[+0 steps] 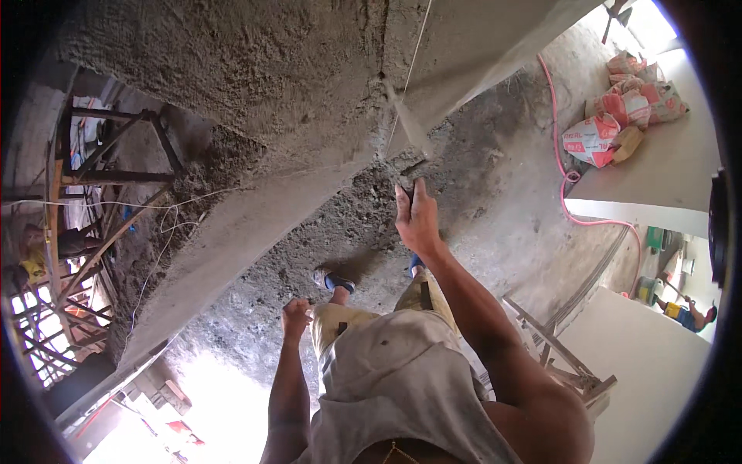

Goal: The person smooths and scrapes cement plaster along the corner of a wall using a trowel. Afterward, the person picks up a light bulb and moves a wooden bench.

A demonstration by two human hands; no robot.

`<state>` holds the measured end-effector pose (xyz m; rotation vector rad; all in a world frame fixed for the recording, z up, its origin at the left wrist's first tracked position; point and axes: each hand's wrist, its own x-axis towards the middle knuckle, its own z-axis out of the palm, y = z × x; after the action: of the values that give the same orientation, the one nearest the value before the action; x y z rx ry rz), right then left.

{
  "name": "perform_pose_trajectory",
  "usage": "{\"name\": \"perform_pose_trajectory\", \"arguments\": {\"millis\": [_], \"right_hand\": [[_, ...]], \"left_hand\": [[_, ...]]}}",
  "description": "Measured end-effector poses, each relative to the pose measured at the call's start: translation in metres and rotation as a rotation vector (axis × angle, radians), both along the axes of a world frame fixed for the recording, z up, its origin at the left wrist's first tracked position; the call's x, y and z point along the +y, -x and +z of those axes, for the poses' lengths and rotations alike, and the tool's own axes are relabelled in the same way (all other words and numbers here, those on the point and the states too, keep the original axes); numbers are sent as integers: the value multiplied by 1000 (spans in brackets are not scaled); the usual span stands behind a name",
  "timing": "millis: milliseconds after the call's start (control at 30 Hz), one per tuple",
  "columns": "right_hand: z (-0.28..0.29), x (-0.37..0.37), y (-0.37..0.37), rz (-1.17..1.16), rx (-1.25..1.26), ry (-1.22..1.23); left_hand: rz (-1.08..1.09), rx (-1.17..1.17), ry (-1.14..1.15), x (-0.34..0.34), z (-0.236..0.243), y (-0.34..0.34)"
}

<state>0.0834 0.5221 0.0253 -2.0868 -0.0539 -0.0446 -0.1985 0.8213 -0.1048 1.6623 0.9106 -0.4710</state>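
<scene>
My right hand (419, 220) is closed round the dark handle of a trowel. The pale trowel blade (410, 130) points up and away from me, at the corner of a plastered wall (309, 116). Whether the blade touches the plaster I cannot tell. Rough wet-looking plaster covers the left face of the corner; the right face (479, 39) looks smoother. A thin taut string (417, 46) runs along the corner beside the blade. My left hand (295, 319) hangs low by my thigh, its fingers curled closed, and anything inside them is hidden.
Mortar debris (348, 209) lies along the wall's foot, near my sandals. A pink hose (558, 139) winds over the floor at right, next to red-and-white sacks (618, 116). Wooden scaffolding (116, 178) stands at left. Another person (688, 315) works at far right; a wooden frame (564, 352) is behind my right arm.
</scene>
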Motion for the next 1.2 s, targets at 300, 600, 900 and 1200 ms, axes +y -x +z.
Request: {"name": "perform_pose_trajectory", "arguments": {"millis": [300, 600, 900, 1200], "right_hand": [[5, 4, -16, -57, -99, 159], [59, 12, -33, -78, -176, 132], [52, 10, -17, -50, -232, 133], [-66, -2, 35, -59, 123, 217]], "left_hand": [[4, 70, -20, -16, 8, -21], [-40, 61, -15, -15, -2, -10], [-93, 97, -119, 4, -3, 3], [-44, -18, -64, -6, 20, -8]]}}
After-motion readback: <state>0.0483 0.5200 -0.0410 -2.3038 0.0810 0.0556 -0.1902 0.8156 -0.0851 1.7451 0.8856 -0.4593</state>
